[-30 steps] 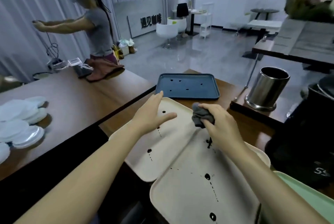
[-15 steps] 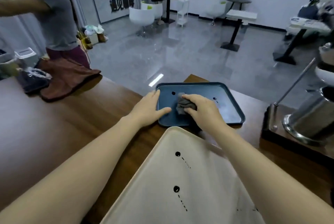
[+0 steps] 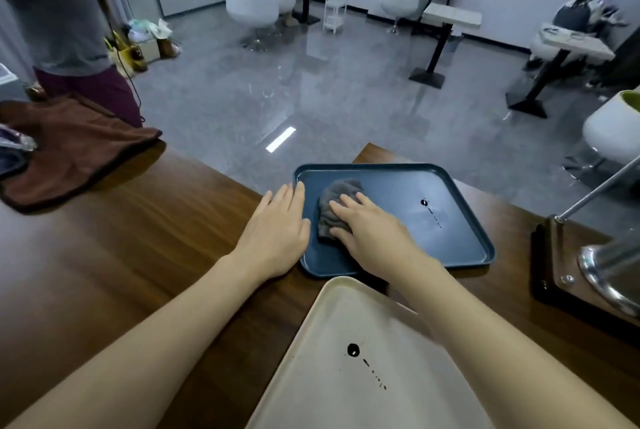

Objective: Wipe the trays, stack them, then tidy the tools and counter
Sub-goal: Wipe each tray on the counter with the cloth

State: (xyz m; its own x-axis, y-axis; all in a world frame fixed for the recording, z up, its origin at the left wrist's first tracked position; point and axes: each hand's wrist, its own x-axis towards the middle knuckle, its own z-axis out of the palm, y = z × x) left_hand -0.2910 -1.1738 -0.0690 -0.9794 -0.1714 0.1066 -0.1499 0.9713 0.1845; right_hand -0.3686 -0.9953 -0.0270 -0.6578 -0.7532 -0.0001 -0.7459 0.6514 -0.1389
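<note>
Your right hand (image 3: 367, 227) presses the grey cloth (image 3: 334, 200), grip flat and apart, at the blue tray's (image 3: 460, 245) left end. The dark spot (image 3: 424, 202) lies right of it, along the tray's long axis. Your left hand (image 3: 277, 224), grip also apart, steadies the left rim.

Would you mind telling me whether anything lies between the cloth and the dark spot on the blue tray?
Nothing visible does: only bare blue tray lies between the grey cloth under the right hand and the dark spot to its right.
</note>
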